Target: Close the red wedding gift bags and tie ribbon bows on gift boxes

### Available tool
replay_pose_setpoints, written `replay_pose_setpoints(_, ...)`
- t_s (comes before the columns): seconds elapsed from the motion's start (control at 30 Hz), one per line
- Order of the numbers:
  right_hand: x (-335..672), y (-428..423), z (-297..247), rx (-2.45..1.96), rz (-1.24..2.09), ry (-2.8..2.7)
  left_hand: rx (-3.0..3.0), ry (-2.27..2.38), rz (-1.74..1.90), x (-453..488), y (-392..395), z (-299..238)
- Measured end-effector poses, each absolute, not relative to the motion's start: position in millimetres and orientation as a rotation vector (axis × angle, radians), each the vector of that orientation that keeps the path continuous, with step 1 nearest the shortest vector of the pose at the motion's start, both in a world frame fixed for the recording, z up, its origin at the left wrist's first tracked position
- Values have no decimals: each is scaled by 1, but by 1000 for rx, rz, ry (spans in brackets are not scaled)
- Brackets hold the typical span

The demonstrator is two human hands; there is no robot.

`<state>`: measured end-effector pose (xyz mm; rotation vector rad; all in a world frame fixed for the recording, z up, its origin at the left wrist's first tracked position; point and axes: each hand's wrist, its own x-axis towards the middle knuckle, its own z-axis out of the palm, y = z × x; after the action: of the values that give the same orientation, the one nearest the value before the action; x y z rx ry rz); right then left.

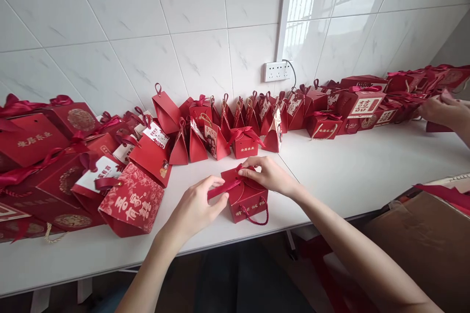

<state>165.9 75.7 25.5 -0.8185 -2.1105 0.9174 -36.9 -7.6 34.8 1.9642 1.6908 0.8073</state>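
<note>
A small red gift box (246, 200) with a rope handle and gold characters stands on the white table (352, 171) in front of me. A red ribbon (224, 188) runs across its top. My left hand (196, 208) pinches the ribbon's left end. My right hand (267, 174) presses and pinches the ribbon at the box's top right. Both hands are closed on the ribbon.
Several red gift boxes and bags (220, 124) line the tiled wall, with a larger pile (66, 166) at left. Another person's hand (442, 110) reaches among boxes at far right. A cardboard carton (422, 239) sits below the table edge. A wall socket (277, 71) is behind.
</note>
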Motion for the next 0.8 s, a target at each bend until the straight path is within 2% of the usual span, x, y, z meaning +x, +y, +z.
replay_pose_setpoints(0.13,167,69,27,-781,847,-2177,1901,1812,649,-37,-7,39)
replay_pose_setpoints(0.33,169,69,24,-708,711,-2239,1855,1687,795,-33,1,44)
replay_pose_setpoints(0.8,167,71,18,-706,808,-2159,1883,1472,888,-17,32,47)
